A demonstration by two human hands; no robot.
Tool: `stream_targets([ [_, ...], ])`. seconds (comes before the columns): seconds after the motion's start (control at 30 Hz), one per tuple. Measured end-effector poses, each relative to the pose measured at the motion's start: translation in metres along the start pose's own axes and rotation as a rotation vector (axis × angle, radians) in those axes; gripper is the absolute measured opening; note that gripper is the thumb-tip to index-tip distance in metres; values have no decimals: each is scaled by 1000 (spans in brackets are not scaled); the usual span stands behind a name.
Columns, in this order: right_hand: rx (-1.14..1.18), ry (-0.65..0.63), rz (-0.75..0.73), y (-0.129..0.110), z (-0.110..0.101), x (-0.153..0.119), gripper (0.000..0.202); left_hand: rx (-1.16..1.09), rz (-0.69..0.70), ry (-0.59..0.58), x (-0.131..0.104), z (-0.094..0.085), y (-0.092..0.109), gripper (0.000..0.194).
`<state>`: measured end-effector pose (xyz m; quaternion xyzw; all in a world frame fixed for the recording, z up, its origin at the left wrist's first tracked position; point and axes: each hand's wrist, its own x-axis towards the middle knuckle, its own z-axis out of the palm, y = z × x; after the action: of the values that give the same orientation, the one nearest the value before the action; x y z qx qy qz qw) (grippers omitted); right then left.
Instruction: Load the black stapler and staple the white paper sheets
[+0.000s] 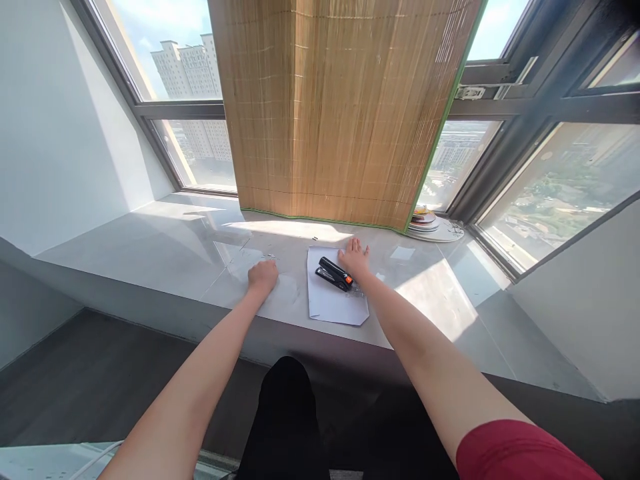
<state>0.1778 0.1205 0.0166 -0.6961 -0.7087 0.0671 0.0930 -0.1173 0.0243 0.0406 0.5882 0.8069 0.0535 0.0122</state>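
Observation:
A black stapler (334,274) with an orange end lies at a slant on a stack of white paper (333,309). My right hand (355,257) rests flat, fingers spread, over the paper's upper right edge, just beside the stapler and not gripping it. Near the stapler's orange end is a small clear piece (356,291), hard to make out. To the left of the paper, my left hand (263,275) is closed in a fist on the sill; whatever it may hold is hidden. Tiny bits (271,256) lie just beyond that fist.
The pale tiled window sill (165,257) carries everything. A small dark piece (315,238) lies behind the paper. A bamboo blind (340,113) hangs down to the back of the sill. Stacked plates (424,222) stand at the back right, beside a window frame (493,160).

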Motion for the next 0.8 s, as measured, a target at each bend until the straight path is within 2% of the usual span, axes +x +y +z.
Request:
stream_targets([
  [0.1, -2, 51, 20, 29, -4, -7, 80, -23, 2, 1, -7, -1, 1, 54],
  [0.2, 11, 87, 3, 38, -5, -12, 79, -107, 91, 43, -26, 3, 12, 50],
  [0.3, 44, 107, -11, 34, -5, -14, 75, -237, 335, 104, -49, 11, 36, 43],
  [0.37, 64, 133, -18, 31, -7, -15, 72, -285, 563, 56, -61, 17, 51, 44],
  [0.43, 90, 184, -28, 29, -12, -16, 64, -276, 714, -37, -67, 20, 62, 53],
  [0.57, 222, 353, -110, 34, -23, -19, 43, -244, 726, -121, -64, 22, 67, 58],
  [0.67, 457, 447, -213, 44, -25, -31, 43, -243, 722, -141, -62, 22, 66, 60],
  [0.73, 629, 394, -306, 52, -22, -48, 48, -252, 716, -134, -64, 22, 67, 58],
  [0.8, 707, 293, -422, 60, -17, -69, 45, -258, 711, -116, -65, 22, 68, 56],
])
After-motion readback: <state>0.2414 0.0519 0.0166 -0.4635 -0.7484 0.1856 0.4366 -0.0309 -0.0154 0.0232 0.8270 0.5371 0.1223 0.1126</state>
